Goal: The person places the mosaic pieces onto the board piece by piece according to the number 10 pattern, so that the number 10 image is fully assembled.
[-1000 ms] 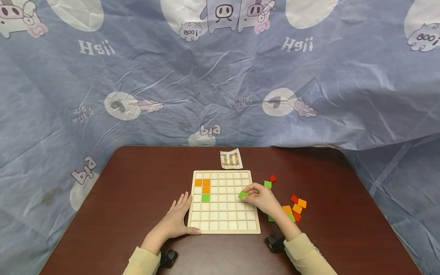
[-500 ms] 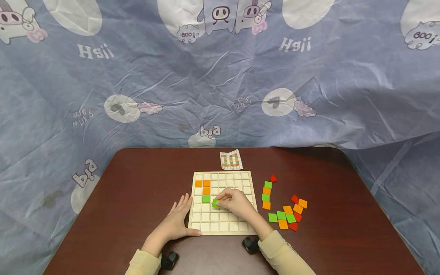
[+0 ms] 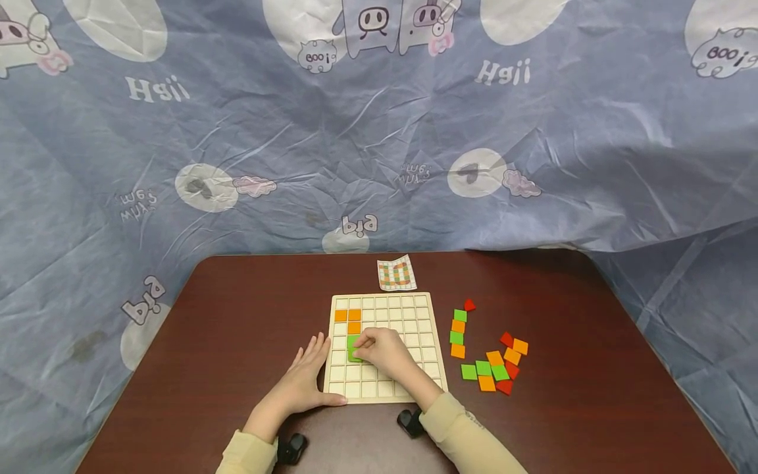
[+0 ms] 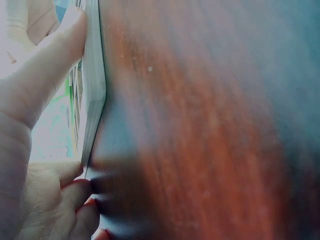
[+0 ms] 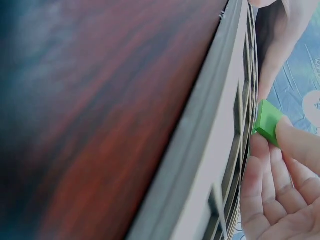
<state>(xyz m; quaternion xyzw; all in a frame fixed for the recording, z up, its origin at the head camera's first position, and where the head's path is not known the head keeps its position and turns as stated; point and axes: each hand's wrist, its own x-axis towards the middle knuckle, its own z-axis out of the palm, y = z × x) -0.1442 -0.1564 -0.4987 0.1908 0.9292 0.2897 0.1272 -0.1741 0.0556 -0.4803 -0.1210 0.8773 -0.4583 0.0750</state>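
Note:
A pale wooden grid board (image 3: 405, 399) lies on the table, with several orange tiles (image 3: 354, 327) and a green tile (image 3: 353, 340) in its left columns. My right hand (image 3: 383, 350) pinches another green square tile (image 5: 268, 121) between thumb and fingers. That tile is low over the board, tilted, right below the green one in the same column. My left hand (image 3: 303, 376) rests at the board's left side, fingers straight, thumb on the front left corner. In the left wrist view, the thumb (image 4: 62, 50) presses the board's edge.
Right of the board stands a column of green and orange tiles (image 3: 458, 326) with a red piece (image 3: 470, 305) above it. A cluster of green, orange and red tiles (image 3: 499, 372) lies nearer me. Behind the board is a small pattern card (image 3: 397, 274).
My right hand has carried the green tile leftward across the board, from its right side to just below the green tile there. My left hand has stayed in place.

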